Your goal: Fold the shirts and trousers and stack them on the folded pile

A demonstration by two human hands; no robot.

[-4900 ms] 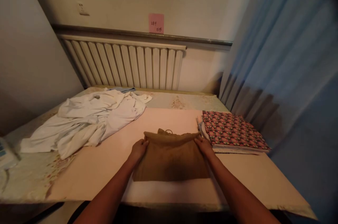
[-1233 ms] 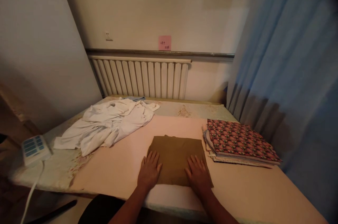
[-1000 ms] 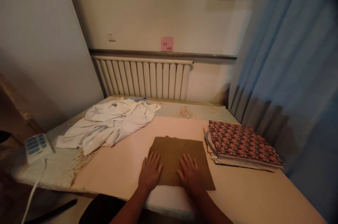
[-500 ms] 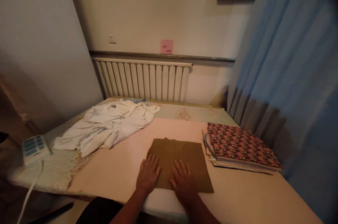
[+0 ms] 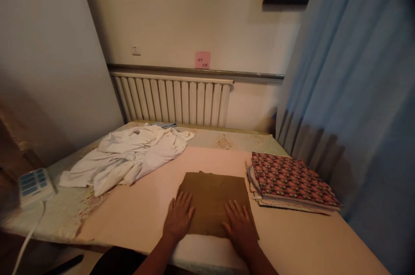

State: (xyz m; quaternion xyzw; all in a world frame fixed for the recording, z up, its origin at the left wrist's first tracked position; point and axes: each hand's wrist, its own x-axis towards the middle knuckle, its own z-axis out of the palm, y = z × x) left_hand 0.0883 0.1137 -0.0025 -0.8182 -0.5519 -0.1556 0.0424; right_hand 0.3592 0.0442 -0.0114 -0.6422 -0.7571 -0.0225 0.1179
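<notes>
A folded olive-brown cloth (image 5: 210,201) lies flat on the pink table covering (image 5: 129,214), close to the near edge. My left hand (image 5: 178,216) rests palm down over its left side, fingers stretched forward. On the right part of the same cloth, my right hand (image 5: 239,225) lies flat with its fingers spread. Neither hand grips anything. To the right of the cloth is a stack of folded fabrics topped by a red patterned cloth (image 5: 292,180). A crumpled white cloth (image 5: 139,151) is heaped at the back left.
A white power strip (image 5: 35,186) with a cord sits at the table's left corner. Behind the table, a radiator (image 5: 175,100) stands against the wall, with a pink note (image 5: 202,60) above it. A blue curtain (image 5: 337,93) hangs along the right side.
My right hand has slid to the right across the olive-brown cloth, toward its right edge. My left hand stays on the left side. The view has shifted slightly.
</notes>
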